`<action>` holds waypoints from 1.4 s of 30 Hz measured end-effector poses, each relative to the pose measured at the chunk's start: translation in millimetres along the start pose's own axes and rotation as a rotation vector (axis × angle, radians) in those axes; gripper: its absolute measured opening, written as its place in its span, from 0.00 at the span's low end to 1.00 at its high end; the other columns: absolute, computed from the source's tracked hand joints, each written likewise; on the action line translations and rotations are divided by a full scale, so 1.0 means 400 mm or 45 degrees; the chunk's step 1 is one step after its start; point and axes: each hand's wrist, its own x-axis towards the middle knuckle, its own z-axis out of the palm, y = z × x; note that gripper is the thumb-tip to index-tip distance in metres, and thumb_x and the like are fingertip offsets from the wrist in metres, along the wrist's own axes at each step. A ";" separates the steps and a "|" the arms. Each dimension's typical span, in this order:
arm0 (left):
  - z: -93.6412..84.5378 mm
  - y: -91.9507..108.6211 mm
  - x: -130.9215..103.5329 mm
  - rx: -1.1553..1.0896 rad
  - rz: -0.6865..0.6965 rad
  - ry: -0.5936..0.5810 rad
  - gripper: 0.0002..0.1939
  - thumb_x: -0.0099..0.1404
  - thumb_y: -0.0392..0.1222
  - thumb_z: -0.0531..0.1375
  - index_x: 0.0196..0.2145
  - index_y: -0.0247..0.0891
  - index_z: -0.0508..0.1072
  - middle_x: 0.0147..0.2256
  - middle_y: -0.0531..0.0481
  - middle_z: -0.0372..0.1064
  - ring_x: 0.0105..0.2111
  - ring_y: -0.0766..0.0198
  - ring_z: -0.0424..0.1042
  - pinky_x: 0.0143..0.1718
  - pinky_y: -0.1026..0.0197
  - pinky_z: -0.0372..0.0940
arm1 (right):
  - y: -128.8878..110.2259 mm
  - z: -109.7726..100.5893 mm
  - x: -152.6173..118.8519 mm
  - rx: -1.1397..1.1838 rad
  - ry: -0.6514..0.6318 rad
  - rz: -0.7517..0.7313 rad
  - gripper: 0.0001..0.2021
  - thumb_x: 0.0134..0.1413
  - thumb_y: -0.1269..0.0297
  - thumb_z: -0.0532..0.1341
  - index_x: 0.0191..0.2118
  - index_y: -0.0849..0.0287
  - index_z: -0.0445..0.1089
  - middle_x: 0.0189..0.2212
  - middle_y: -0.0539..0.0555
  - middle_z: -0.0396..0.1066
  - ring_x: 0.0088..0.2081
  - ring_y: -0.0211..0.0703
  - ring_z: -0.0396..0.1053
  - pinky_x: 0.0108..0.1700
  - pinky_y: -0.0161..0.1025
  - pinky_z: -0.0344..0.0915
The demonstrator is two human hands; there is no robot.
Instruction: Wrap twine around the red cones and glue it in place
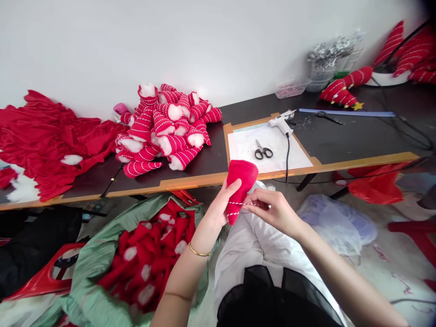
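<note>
A red felt cone (241, 177) is held over my lap, its wide end up and its narrow tip down. My left hand (225, 200) wraps round its left side, the thumb lying across the front. Two rows of red-and-white twisted cord (235, 203) run around the lower part. My right hand (269, 204) pinches that cord at the cone's right side, fingers closed. Just beyond, on white paper (238, 150), lie black-handled scissors (263, 151) and a white glue gun (282, 123) with its cable hanging over the table edge.
Stuffed striped red cones (170, 122) are heaped on the dark table (340, 141), with red fabric (51, 136) at left. Below, a green sack (91, 272) holds more stuffed red pieces. A decorated cone (340, 93), a blue stick (347, 112) and a clear tub (291, 87) sit at right.
</note>
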 end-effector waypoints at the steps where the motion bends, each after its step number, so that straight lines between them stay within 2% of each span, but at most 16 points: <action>1: 0.002 0.000 0.002 -0.002 -0.022 0.018 0.15 0.58 0.43 0.71 0.42 0.43 0.77 0.34 0.50 0.79 0.36 0.56 0.79 0.38 0.57 0.73 | -0.001 0.000 0.001 0.028 0.012 0.039 0.11 0.66 0.58 0.65 0.34 0.59 0.74 0.26 0.49 0.71 0.23 0.34 0.59 0.27 0.33 0.56; 3: 0.002 0.004 0.005 -0.024 -0.099 0.010 0.11 0.59 0.47 0.69 0.37 0.41 0.77 0.32 0.48 0.79 0.35 0.55 0.79 0.38 0.57 0.73 | -0.001 0.000 0.002 0.115 0.019 0.139 0.13 0.64 0.56 0.66 0.33 0.59 0.74 0.25 0.49 0.71 0.22 0.34 0.58 0.26 0.34 0.55; 6: -0.001 0.007 0.010 -0.079 -0.174 -0.019 0.13 0.59 0.50 0.68 0.36 0.38 0.78 0.30 0.45 0.78 0.35 0.53 0.79 0.36 0.56 0.73 | 0.000 0.002 0.003 0.314 0.006 0.299 0.14 0.61 0.53 0.67 0.33 0.59 0.75 0.25 0.49 0.71 0.23 0.35 0.60 0.25 0.34 0.56; 10: 0.000 0.003 0.011 -0.107 -0.156 0.024 0.13 0.56 0.48 0.68 0.34 0.35 0.78 0.29 0.45 0.78 0.35 0.53 0.79 0.34 0.58 0.71 | 0.006 0.010 0.002 0.535 0.047 0.436 0.15 0.56 0.50 0.70 0.32 0.58 0.74 0.25 0.50 0.72 0.26 0.38 0.66 0.28 0.35 0.61; 14: 0.006 0.000 0.013 -0.135 -0.147 0.059 0.11 0.58 0.45 0.67 0.33 0.35 0.76 0.29 0.46 0.77 0.32 0.56 0.78 0.35 0.59 0.70 | 0.012 0.011 0.005 0.578 0.083 0.520 0.18 0.51 0.49 0.73 0.28 0.58 0.71 0.22 0.48 0.69 0.23 0.36 0.63 0.26 0.34 0.59; 16: 0.008 0.002 0.016 -0.212 -0.092 0.072 0.06 0.58 0.39 0.65 0.35 0.36 0.75 0.30 0.49 0.77 0.29 0.60 0.76 0.35 0.60 0.70 | 0.013 0.008 0.007 0.578 0.103 0.546 0.20 0.49 0.48 0.73 0.27 0.58 0.70 0.21 0.47 0.67 0.22 0.35 0.60 0.24 0.34 0.57; 18: 0.009 0.005 0.017 -0.282 -0.032 0.067 0.07 0.58 0.34 0.63 0.36 0.39 0.74 0.29 0.53 0.77 0.27 0.63 0.75 0.35 0.61 0.70 | 0.013 0.008 0.009 0.575 0.104 0.563 0.20 0.49 0.46 0.73 0.27 0.58 0.70 0.21 0.47 0.65 0.21 0.35 0.58 0.24 0.34 0.55; 19: 0.010 0.006 0.017 -0.293 -0.033 0.048 0.07 0.58 0.34 0.62 0.37 0.39 0.74 0.29 0.53 0.76 0.27 0.62 0.75 0.35 0.61 0.70 | 0.013 0.009 0.009 0.570 0.096 0.566 0.20 0.50 0.46 0.72 0.28 0.58 0.70 0.21 0.47 0.66 0.22 0.35 0.58 0.24 0.34 0.56; 21: 0.012 0.006 0.014 -0.254 -0.083 -0.014 0.07 0.59 0.41 0.63 0.37 0.38 0.73 0.31 0.50 0.77 0.31 0.58 0.77 0.36 0.58 0.71 | 0.015 0.015 0.009 0.547 0.079 0.556 0.20 0.52 0.46 0.71 0.28 0.58 0.70 0.23 0.48 0.67 0.23 0.36 0.60 0.25 0.35 0.57; 23: 0.014 0.001 0.008 -0.154 -0.089 -0.060 0.14 0.60 0.49 0.66 0.39 0.38 0.74 0.32 0.48 0.77 0.34 0.55 0.78 0.37 0.57 0.71 | 0.018 0.022 0.007 0.534 0.073 0.544 0.19 0.52 0.48 0.71 0.28 0.58 0.69 0.23 0.48 0.67 0.23 0.36 0.60 0.26 0.35 0.57; 26: 0.017 -0.011 0.002 0.027 0.036 -0.032 0.19 0.56 0.46 0.72 0.43 0.40 0.74 0.33 0.52 0.77 0.31 0.60 0.76 0.34 0.61 0.69 | 0.022 0.023 0.005 0.604 0.012 0.617 0.21 0.48 0.48 0.73 0.24 0.57 0.67 0.20 0.46 0.64 0.20 0.34 0.58 0.21 0.34 0.54; 29: 0.015 -0.014 0.001 0.083 0.027 0.023 0.18 0.58 0.46 0.71 0.44 0.42 0.75 0.31 0.52 0.77 0.31 0.60 0.76 0.33 0.61 0.70 | 0.022 0.011 0.004 0.717 -0.114 0.732 0.23 0.47 0.46 0.73 0.21 0.57 0.65 0.16 0.44 0.63 0.15 0.32 0.56 0.16 0.33 0.49; 34: 0.008 -0.001 0.003 0.033 -0.101 0.029 0.14 0.61 0.49 0.67 0.38 0.37 0.78 0.30 0.45 0.78 0.40 0.49 0.79 0.40 0.53 0.74 | 0.021 0.002 0.006 0.808 -0.136 0.764 0.20 0.48 0.47 0.72 0.26 0.58 0.68 0.18 0.44 0.66 0.14 0.31 0.56 0.15 0.31 0.52; 37: 0.006 0.001 0.005 -0.014 -0.102 0.046 0.12 0.61 0.49 0.67 0.34 0.35 0.77 0.31 0.43 0.78 0.42 0.48 0.79 0.42 0.53 0.74 | 0.022 0.008 0.011 0.802 -0.079 0.746 0.21 0.45 0.47 0.74 0.26 0.58 0.69 0.18 0.45 0.67 0.16 0.32 0.58 0.17 0.32 0.57; 42: 0.001 -0.002 0.014 -0.069 -0.092 0.082 0.10 0.60 0.47 0.67 0.33 0.40 0.74 0.32 0.46 0.79 0.41 0.49 0.79 0.41 0.53 0.75 | 0.026 0.011 0.017 0.778 -0.029 0.730 0.20 0.43 0.48 0.75 0.25 0.58 0.70 0.19 0.47 0.68 0.20 0.34 0.62 0.22 0.33 0.60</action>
